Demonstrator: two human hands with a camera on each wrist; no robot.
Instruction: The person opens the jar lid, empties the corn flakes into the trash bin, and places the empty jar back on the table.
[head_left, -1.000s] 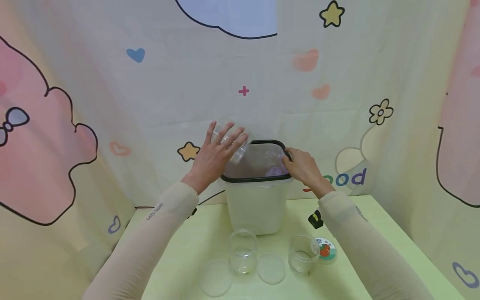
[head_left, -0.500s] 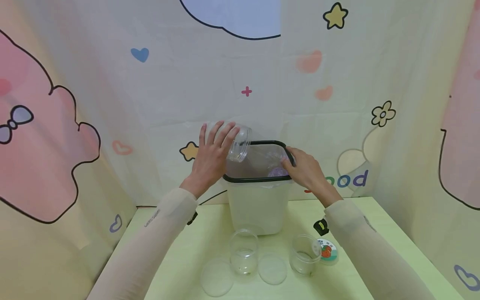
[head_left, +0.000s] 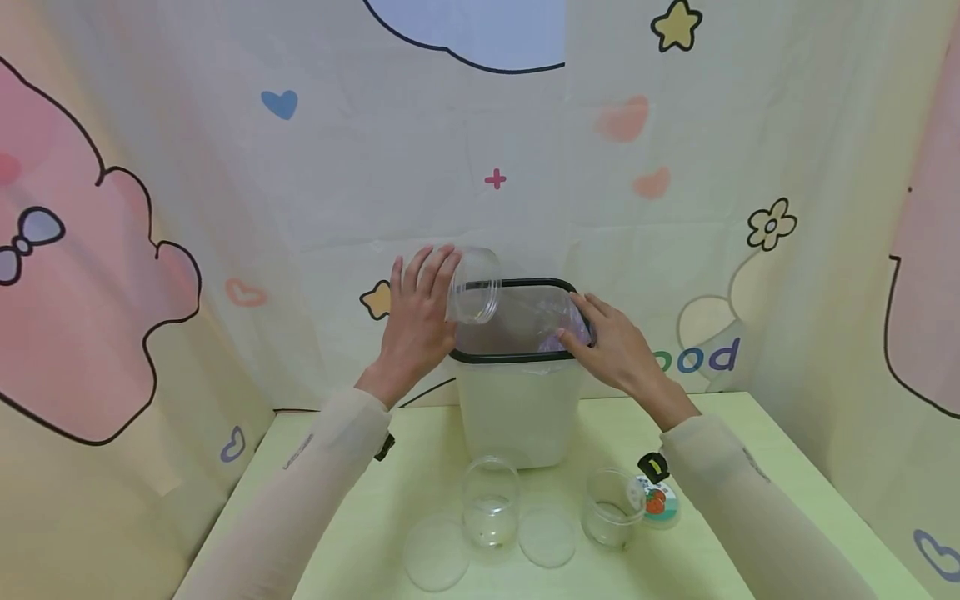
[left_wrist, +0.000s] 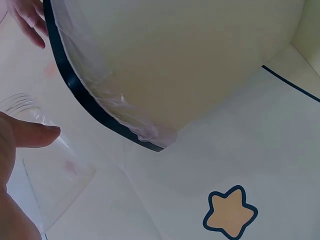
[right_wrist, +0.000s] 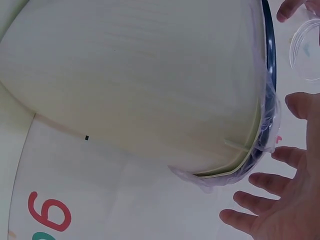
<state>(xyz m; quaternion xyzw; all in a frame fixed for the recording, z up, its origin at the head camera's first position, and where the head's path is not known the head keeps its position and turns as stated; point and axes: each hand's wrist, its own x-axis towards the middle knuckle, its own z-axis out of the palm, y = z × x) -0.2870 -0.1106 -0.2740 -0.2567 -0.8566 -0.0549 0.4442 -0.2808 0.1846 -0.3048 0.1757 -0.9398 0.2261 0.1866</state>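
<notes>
A clear plastic jar (head_left: 477, 285) is held by my left hand (head_left: 417, 327), tipped on its side above the left rim of a white trash bin (head_left: 517, 417). Its mouth faces right in the head view. The left thumb (left_wrist: 37, 134) lies against the jar near its ridged neck in the left wrist view. Beside the bin's right rim is my right hand (head_left: 622, 350), holding nothing, its fingers spread. In the right wrist view those fingers (right_wrist: 260, 182) stand just off the rim. A black ring rims the bin over a thin translucent purple liner (head_left: 558, 329).
Nearer me on the pale table stand two clear jars, one in the middle (head_left: 491, 508) and one at right (head_left: 611, 512). Two clear round lids (head_left: 437, 554) lie beside the middle jar. Behind the right jar is a lid with a tomato picture (head_left: 657, 503). A patterned curtain hangs behind.
My left hand has drawn left and turned the jar so that its mouth points right. The right hand has loosened from the bin's rim, and its fingers have opened.
</notes>
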